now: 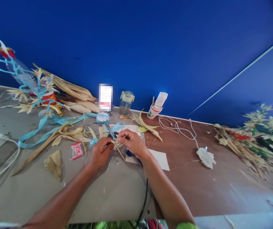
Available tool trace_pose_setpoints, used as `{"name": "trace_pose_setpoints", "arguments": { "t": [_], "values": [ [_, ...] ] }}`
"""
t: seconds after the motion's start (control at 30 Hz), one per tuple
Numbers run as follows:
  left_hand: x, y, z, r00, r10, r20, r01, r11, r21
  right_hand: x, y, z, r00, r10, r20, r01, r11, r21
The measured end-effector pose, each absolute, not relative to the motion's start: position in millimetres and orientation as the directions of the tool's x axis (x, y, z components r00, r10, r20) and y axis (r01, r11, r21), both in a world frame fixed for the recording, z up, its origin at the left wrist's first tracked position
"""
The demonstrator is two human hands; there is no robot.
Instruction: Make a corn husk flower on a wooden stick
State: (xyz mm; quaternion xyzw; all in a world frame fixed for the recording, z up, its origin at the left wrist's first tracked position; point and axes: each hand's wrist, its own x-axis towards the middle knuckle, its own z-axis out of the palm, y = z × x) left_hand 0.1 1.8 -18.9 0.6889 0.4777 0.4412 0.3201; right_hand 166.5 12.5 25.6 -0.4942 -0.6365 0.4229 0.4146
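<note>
Where the left hand (100, 151) and the right hand (133, 144) meet, just below the centre of the frame: one husk piece (116, 146), pale and frayed, at the fingertips above the tabletop (117, 197).

Step in hand, as judged: fine finger work on the husk piece, shaping or binding; which of the two cannot be told. Next move, as judged: calls for a steady pinch on the left and small adjustments from the right.

Left hand: fingers curled, thumb and fingertips drawn together on the husk piece. Right hand: knuckles raised, fingers bent downward, thumb and forefinger nearly meeting at the same piece; the exact contact is too small to tell. Left forearm (64, 190): rising from the lower left. Right forearm (167, 187): rising from the lower right, wrist bent inward.

Nearby: blue ribbon (28, 141), left of centre, loose; spool (102, 118), above the left hand; red packet (76, 150), left of the left hand; folded husk (54, 165), lower left; white card (160, 159), partly behind the right forearm. Farther back: jar (126, 105), upper centre; cup (153, 112), right of the jar; husk bundle (76, 90), upper left.
</note>
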Motion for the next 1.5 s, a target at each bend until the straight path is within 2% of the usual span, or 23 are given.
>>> {"name": "trace_pose_setpoints", "arguments": {
  "t": [0.17,0.6,0.7,0.8,0.9,0.97,1.23,1.5],
  "values": [
    [0.2,0.7,-16.7,0.217,0.922,0.319,0.353,-0.379,0.855,166.7,12.0,26.3,-0.171,0.977,0.128,0.277,0.173,-0.945],
    [1.8,1.3,-14.6,0.220,0.925,0.311,0.355,-0.373,0.857,167.2,13.5,19.8,-0.194,0.980,-0.030,0.275,0.025,-0.961],
    [1.8,1.4,-14.7,0.234,0.919,0.318,0.351,-0.385,0.853,166.0,13.0,20.1,-0.193,0.976,-0.100,0.214,-0.058,-0.975],
    [1.9,1.8,-15.8,0.220,0.924,0.313,0.340,-0.373,0.863,166.3,12.8,24.5,-0.158,0.975,-0.159,0.067,-0.150,-0.986],
    [1.8,2.6,-19.1,0.195,0.933,0.302,0.328,-0.352,0.877,168.7,12.1,31.9,-0.111,0.983,-0.147,-0.089,-0.158,-0.983],
    [1.6,3.0,-21.9,0.184,0.937,0.296,0.322,-0.342,0.883,170.3,10.9,36.4,-0.110,0.987,-0.118,-0.110,-0.130,-0.985],
    [1.7,2.0,-22.2,0.188,0.946,0.262,0.278,-0.307,0.910,169.1,7.3,35.1,-0.184,0.975,-0.123,0.093,-0.108,-0.990],
    [1.5,2.1,-22.7,0.208,0.933,0.294,0.295,-0.346,0.891,168.3,5.9,39.7,-0.177,0.984,-0.011,0.299,0.043,-0.953]
  ]
}}
